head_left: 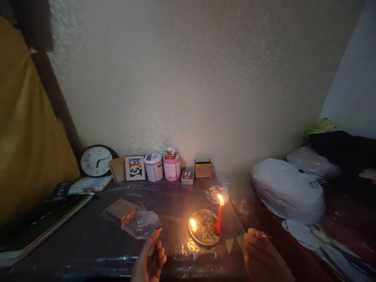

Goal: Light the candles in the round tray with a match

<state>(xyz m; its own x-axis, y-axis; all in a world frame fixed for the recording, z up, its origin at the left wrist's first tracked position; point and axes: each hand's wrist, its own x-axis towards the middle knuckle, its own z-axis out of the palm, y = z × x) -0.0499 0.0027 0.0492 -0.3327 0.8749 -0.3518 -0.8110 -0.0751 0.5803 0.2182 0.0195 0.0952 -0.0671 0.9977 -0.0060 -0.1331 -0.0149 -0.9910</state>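
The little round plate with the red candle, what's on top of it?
On the plate stands a lit red candle, beside a small flame and a pale heap, too blurry to identify.

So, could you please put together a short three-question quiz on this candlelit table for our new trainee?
1. True or false: the red candle standing in the round dish is lit.
2. Which hand holds the small matchbox: the left hand or the right hand?
3. Multiple choice: what leans on the wall at the far left of the row of things? A) the clock B) the panda picture C) the pink tub

Key
1. True; a second small flame burns in the dish too.
2. The left hand.
3. A.
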